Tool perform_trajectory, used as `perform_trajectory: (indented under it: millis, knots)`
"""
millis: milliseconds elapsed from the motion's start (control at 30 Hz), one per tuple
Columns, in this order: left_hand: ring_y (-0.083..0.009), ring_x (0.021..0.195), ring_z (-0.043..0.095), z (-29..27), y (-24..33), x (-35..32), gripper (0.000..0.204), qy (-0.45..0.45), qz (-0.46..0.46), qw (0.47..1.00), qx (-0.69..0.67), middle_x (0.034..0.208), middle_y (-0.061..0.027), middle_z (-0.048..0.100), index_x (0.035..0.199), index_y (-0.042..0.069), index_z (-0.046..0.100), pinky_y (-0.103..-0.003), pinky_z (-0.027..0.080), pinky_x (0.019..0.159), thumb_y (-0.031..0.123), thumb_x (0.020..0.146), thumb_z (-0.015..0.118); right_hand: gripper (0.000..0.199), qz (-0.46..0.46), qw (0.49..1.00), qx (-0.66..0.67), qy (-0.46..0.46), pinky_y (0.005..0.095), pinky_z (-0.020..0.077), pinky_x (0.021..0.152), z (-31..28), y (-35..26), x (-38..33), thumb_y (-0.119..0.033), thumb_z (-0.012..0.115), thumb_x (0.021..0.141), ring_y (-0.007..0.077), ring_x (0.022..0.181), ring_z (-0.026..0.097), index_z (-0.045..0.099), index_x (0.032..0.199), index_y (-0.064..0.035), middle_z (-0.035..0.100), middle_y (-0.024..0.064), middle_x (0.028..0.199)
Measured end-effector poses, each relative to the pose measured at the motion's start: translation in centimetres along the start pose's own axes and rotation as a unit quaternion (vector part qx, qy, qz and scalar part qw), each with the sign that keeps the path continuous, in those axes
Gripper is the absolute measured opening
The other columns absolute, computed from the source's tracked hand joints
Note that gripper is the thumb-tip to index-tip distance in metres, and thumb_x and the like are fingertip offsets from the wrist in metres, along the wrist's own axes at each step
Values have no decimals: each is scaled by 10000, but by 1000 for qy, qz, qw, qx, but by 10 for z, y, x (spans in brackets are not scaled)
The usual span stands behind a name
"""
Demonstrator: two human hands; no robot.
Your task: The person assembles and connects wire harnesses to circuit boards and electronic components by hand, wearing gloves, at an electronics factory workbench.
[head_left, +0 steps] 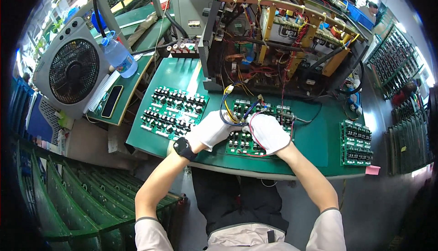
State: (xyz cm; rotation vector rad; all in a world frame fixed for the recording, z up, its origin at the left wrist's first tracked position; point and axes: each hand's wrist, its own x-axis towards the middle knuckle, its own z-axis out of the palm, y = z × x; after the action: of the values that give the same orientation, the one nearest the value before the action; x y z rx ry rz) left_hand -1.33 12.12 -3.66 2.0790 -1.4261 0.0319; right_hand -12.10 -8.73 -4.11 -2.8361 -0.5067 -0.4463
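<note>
My left hand [216,130], in a white glove with a black band at the wrist, has its fingers closed on a dark wire cable [222,107] that loops down from a white connector [229,89]. Beside it my right hand [270,134], gloved too, has its fingertips pressed together close to the left ones. What these fingertips hold is hidden. A thin red wire [255,138] runs over and around the right glove. Under both hands lies a green circuit board panel [233,150], studded with black and silver parts. A purple-blue wire [250,108] rises between the hands.
Left on the green bench [150,75] lie more populated circuit boards [171,114]; another panel [357,144] sits at the right edge. An open equipment chassis [273,46] full of wiring stands behind. A fan [73,68], bottle [119,56] and phone [112,101] are at left; a probe [301,120] lies right.
</note>
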Motion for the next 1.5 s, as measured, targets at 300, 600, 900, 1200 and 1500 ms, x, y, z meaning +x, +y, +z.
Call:
perform_trajectory:
  millis: [300, 600, 900, 1200, 1500]
  knots:
    - [-353, 724, 697, 19, -13, -11, 144, 37, 8, 992, 118, 870, -142, 717, 988, 96, 740, -433, 567, 607, 87, 851, 697, 183, -12, 998, 17, 64, 471, 555, 626, 5, -3, 0, -78, 652, 795, 363, 731, 675, 617, 963, -11, 638, 172, 798]
    - [-343, 902, 696, 17, -12, -6, 163, -6, -18, 996, 86, 962, -124, 728, 989, 56, 759, -439, 567, 782, 23, 837, 708, 240, 32, 997, -42, 50, 417, 528, 582, 4, -9, 4, -195, 695, 789, 291, 683, 667, 623, 931, -16, 621, 119, 772]
    - [-366, 750, 717, 14, -4, -4, 302, 18, -82, 992, 89, 892, -168, 735, 1029, 65, 749, -435, 576, 631, 334, 897, 785, 274, 5, 999, 37, 14, 463, 571, 619, 5, 8, 1, -310, 680, 937, 360, 739, 708, 651, 926, -37, 670, 159, 800]
    - [-322, 820, 721, 10, -10, -4, 176, 2, 28, 998, 58, 916, -117, 737, 1058, 105, 771, -406, 583, 686, 158, 895, 729, 159, -30, 999, -6, 18, 440, 547, 638, -1, -3, 7, -163, 658, 887, 329, 746, 682, 626, 960, -26, 639, 138, 807]
    - [-294, 775, 717, 12, -9, -6, 306, 10, 47, 987, 152, 894, -98, 734, 1123, 143, 763, -395, 580, 634, 52, 848, 664, 138, -40, 996, -46, 61, 401, 519, 598, 1, -3, 4, -127, 632, 832, 288, 700, 656, 617, 921, -23, 611, 125, 764]
